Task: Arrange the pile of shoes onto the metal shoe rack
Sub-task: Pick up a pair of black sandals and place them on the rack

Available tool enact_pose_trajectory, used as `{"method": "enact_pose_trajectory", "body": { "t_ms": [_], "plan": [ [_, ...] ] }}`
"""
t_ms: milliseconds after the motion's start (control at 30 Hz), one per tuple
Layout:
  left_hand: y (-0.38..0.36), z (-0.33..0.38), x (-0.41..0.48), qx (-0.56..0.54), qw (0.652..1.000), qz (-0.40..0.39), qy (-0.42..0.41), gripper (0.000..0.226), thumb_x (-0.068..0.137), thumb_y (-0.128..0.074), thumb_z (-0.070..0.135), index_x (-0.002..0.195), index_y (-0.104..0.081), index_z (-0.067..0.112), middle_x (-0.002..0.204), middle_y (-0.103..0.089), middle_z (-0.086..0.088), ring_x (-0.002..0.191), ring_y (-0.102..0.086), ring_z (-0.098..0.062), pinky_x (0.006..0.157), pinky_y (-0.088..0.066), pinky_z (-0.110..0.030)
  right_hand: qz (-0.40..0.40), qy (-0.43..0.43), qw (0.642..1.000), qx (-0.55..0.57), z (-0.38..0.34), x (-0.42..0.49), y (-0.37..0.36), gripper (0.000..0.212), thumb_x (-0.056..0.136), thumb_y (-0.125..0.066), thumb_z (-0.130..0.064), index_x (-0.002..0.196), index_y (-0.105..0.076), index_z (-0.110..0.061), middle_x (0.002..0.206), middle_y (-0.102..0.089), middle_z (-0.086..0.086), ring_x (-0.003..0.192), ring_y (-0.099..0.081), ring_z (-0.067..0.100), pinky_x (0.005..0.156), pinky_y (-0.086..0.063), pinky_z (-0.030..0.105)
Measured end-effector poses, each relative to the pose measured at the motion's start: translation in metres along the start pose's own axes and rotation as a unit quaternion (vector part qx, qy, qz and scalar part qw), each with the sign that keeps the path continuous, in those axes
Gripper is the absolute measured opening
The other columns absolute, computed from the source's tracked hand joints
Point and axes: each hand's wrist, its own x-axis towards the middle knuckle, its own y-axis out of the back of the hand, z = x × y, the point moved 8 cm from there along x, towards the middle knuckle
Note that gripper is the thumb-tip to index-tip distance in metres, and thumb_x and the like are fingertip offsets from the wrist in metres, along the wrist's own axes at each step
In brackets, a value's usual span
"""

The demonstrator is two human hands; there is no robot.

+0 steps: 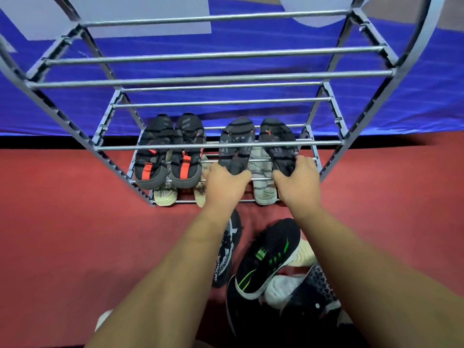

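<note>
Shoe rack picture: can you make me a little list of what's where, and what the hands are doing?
rack: metal shoe rack, upper bars bare
second shelf, left: black shoes with orange straps
second shelf, right: dark grey pair, one shoe per hand
left hand: grips heel of left grey shoe
right hand: grips heel of right grey shoe
bottom shelf: pale shoes
floor pile: black shoe with green stripes and others

Indoor staged space — red carpet (75, 222), a blue banner (251, 106) with pale shapes as backdrop, a bare metal rack (213, 79); no household furnishings identify it further.
</note>
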Motion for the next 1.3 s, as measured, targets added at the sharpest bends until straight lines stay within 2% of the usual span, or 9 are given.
{"method": "enact_pose_trajectory", "body": {
  "t_ms": [100, 233, 367, 533, 733, 867, 1033, 1200, 1300],
  "plan": [
    [-0.021, -0.004, 0.024, 0.008, 1.0, 0.011, -0.002, 0.07, 0.051, -0.065, 0.055, 0.09, -0.064, -0.004, 0.098, -0.071, -0.024, 0.079, -0.068, -0.037, 0.054, -0.044, -0.029, 0.007, -0.012, 1.0, -0.013, 0.0, 0.019, -0.008, 0.058, 0.083, -0.069, -0.037, 0.135, -0.058, -0.012, 0.131, -0.055, 0.009, 0.124, -0.051, 0.029, 0.105, -0.048, 0.043],
    [-0.039, 0.013, 0.033, 0.052, 0.998, 0.015, -0.014, 0.055, 0.055, -0.058, 0.061, 0.071, -0.057, 0.008, 0.091, -0.068, -0.024, 0.098, -0.064, -0.045, 0.071, -0.056, -0.043, 0.024, -0.008, 0.998, -0.056, 0.001, 0.039, -0.012, 0.039, 0.08, -0.066, -0.034, 0.11, -0.062, -0.009, 0.119, -0.059, 0.011, 0.108, -0.057, 0.033, 0.09, -0.053, 0.041],
    [-0.053, 0.023, 0.035, 0.077, 0.997, 0.009, -0.02, 0.081, 0.063, -0.061, 0.06, 0.116, -0.056, 0.0, 0.117, -0.052, -0.016, 0.118, -0.05, -0.036, 0.096, -0.055, -0.049, 0.021, -0.004, 0.995, -0.097, 0.007, 0.053, -0.013, 0.051, 0.084, -0.068, -0.028, 0.128, -0.06, -0.004, 0.129, -0.061, 0.019, 0.117, -0.056, 0.04, 0.098, -0.05, 0.042],
    [-0.076, 0.022, 0.034, 0.149, 0.986, -0.004, -0.079, 0.072, 0.068, -0.064, 0.062, 0.111, -0.063, 0.004, 0.111, -0.054, -0.006, 0.119, -0.046, -0.031, 0.1, -0.049, -0.044, 0.04, -0.043, 0.991, -0.121, 0.028, 0.058, -0.008, 0.048, 0.087, -0.063, -0.032, 0.123, -0.058, 0.0, 0.134, -0.054, 0.022, 0.121, -0.051, 0.043, 0.101, -0.045, 0.044],
    [-0.089, 0.018, 0.027, 0.206, 0.974, -0.009, -0.092, 0.093, 0.072, -0.063, 0.076, 0.13, -0.056, 0.003, 0.131, -0.058, -0.015, 0.128, -0.047, -0.033, 0.111, -0.041, -0.042, 0.006, -0.041, 0.991, -0.128, 0.035, 0.053, -0.015, 0.068, 0.096, -0.058, -0.039, 0.154, -0.043, -0.007, 0.163, -0.034, 0.017, 0.147, -0.036, 0.038, 0.119, -0.037, 0.045],
    [-0.085, 0.015, 0.02, 0.218, 0.967, -0.074, -0.11, 0.098, 0.067, -0.076, 0.056, 0.144, -0.042, 0.005, 0.136, -0.048, -0.013, 0.134, -0.04, -0.032, 0.115, -0.04, -0.043, -0.027, -0.016, 0.988, -0.149, 0.037, 0.049, -0.016, 0.072, 0.103, -0.056, -0.039, 0.164, -0.031, -0.01, 0.172, -0.02, 0.014, 0.157, -0.023, 0.031, 0.126, -0.028, 0.041],
    [-0.081, 0.014, 0.008, 0.258, 0.941, -0.103, -0.192, 0.092, 0.082, -0.079, 0.039, 0.155, -0.034, 0.006, 0.141, -0.05, -0.012, 0.135, -0.045, -0.033, 0.116, -0.04, -0.043, -0.004, 0.046, 0.987, -0.152, 0.022, 0.043, -0.006, 0.059, 0.1, -0.055, -0.019, 0.156, -0.041, -0.007, 0.164, -0.037, 0.01, 0.154, -0.028, 0.029, 0.124, -0.031, 0.043],
    [-0.063, 0.012, -0.017, 0.225, 0.942, -0.044, -0.246, 0.049, 0.089, -0.065, 0.017, 0.137, -0.056, 0.014, 0.131, -0.056, -0.006, 0.125, -0.05, -0.028, 0.11, -0.044, -0.041, 0.056, 0.028, 0.997, -0.054, 0.022, 0.007, 0.011, 0.044, 0.091, -0.054, -0.008, 0.135, -0.053, -0.006, 0.133, -0.051, 0.011, 0.125, -0.049, 0.033, 0.106, -0.045, 0.046],
    [-0.044, -0.008, -0.032, 0.141, 0.964, -0.018, -0.226, 0.035, 0.089, -0.061, 0.008, 0.123, -0.066, 0.013, 0.118, -0.059, -0.001, 0.112, -0.059, -0.022, 0.101, -0.05, -0.037, 0.055, 0.017, 0.997, -0.048, 0.026, -0.02, 0.004, 0.066, 0.088, -0.058, -0.01, 0.152, -0.04, -0.007, 0.149, -0.043, 0.011, 0.14, -0.04, 0.031, 0.118, -0.037, 0.044]
  ]
}}
